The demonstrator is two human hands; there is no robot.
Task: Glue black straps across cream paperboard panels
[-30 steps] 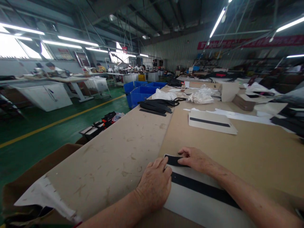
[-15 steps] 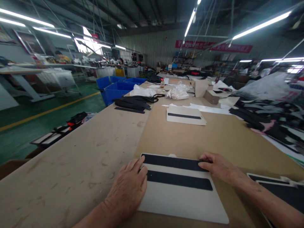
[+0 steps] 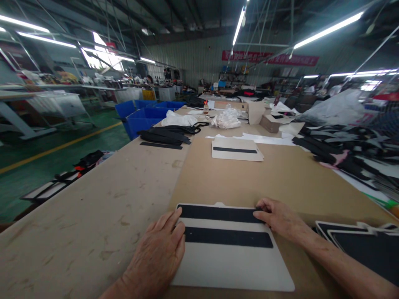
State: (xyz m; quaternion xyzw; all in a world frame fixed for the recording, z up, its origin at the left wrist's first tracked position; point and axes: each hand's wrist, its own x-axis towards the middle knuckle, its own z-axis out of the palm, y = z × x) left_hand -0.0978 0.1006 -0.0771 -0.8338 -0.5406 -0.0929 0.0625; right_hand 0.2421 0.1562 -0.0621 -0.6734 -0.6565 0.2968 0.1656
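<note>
In front of me lies a white flat panel point(image 3: 230, 265) with rounded corners and a small tab at its far edge. Two black strips cross it: an upper strip point(image 3: 218, 213) along the far edge and a lower strip point(image 3: 229, 237) parallel to it. My left hand point(image 3: 158, 245) rests on the panel's left edge, fingers extended, its fingertips touching the upper strip's left end and the thumb beside the lower strip. At the upper strip's right end, my right hand point(image 3: 276, 218) pinches the strip between thumb and curled fingers.
Farther up the brown table sheet point(image 3: 202, 178) is a white panel stack point(image 3: 224, 154) with one black strip. Black straps point(image 3: 165, 135) lie at the left edge. Black-and-white panels point(image 3: 368, 249) are beside my right forearm. Blue bins point(image 3: 145, 118) stand left of the table.
The whole view has shifted slightly, so everything appears farther left. Both hands keep their places on the panel and the upper strip.
</note>
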